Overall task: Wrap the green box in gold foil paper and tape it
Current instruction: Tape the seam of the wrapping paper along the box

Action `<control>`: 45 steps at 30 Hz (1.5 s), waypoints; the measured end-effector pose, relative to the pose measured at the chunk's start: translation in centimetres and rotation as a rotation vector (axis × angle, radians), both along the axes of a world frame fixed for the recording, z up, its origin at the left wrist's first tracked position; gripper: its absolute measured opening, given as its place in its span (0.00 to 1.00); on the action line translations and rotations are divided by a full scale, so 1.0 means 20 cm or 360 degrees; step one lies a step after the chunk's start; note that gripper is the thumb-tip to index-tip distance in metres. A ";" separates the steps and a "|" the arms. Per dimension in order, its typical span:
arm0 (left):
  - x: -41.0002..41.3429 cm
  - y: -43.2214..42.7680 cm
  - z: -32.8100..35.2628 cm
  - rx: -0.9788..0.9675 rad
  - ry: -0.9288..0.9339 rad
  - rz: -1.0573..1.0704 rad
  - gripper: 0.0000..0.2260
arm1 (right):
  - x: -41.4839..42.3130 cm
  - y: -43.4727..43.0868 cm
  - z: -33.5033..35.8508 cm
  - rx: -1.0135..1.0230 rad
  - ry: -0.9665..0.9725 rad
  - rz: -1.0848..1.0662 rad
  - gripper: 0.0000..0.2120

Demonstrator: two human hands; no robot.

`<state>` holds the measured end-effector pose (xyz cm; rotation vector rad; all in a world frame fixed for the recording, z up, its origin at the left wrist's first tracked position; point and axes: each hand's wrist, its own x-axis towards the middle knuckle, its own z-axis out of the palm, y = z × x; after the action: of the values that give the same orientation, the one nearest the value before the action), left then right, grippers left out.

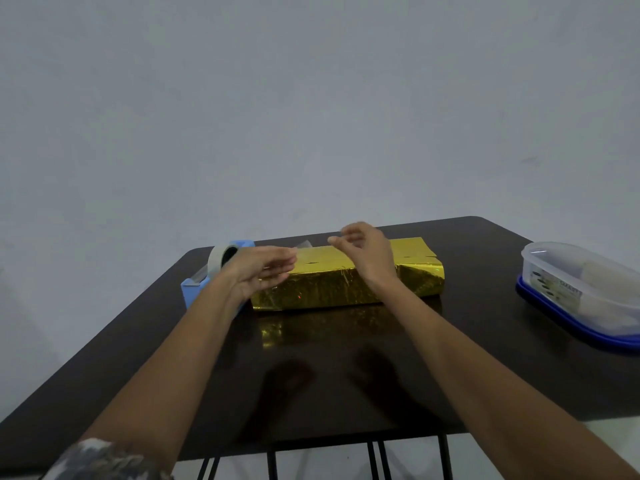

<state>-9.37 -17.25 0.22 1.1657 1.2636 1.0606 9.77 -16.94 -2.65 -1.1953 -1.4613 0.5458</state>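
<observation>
Centre frame, I see the foil-wrapped box on the dark table. The left hand hovers over its left end, fingers stretched. The right hand hovers above its middle, fingers loosely curled. A clear tape strip shows between them; I cannot tell whether either hand grips it. A blue tape dispenser sits left.

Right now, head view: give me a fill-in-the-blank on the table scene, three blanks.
1. The box on the dark table is covered in ____ foil.
2. The tape dispenser stands at the box's ____ end.
3. The clear plastic container near the table's right edge sits on a ____ base.
Missing words: gold; left; blue.
</observation>
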 end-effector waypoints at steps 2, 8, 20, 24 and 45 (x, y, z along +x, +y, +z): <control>-0.04 0.06 0.05 -0.0050 0.0102 0.0039 0.07 | 0.04 0.05 -0.03 -0.0012 -0.0510 -0.0065 0.32; 0.04 0.20 0.08 -0.0206 0.0532 0.0025 0.15 | 0.11 0.17 -0.17 -0.0083 -0.1863 -0.0062 0.40; 0.13 0.29 0.07 -0.0302 0.0929 0.0050 0.13 | 0.10 0.17 -0.19 0.0005 -0.1861 -0.0137 0.38; 0.14 0.29 0.08 -0.0279 0.1049 0.0052 0.15 | 0.10 0.17 -0.19 0.0013 -0.1828 -0.0129 0.38; 0.07 0.33 0.03 -0.0262 0.1628 0.0038 0.25 | 0.11 0.16 -0.20 0.0012 -0.1807 -0.0130 0.40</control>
<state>-7.93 -10.62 0.85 1.6283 2.0858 0.3063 11.93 -13.64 -6.72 -1.6481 -2.3062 -0.2912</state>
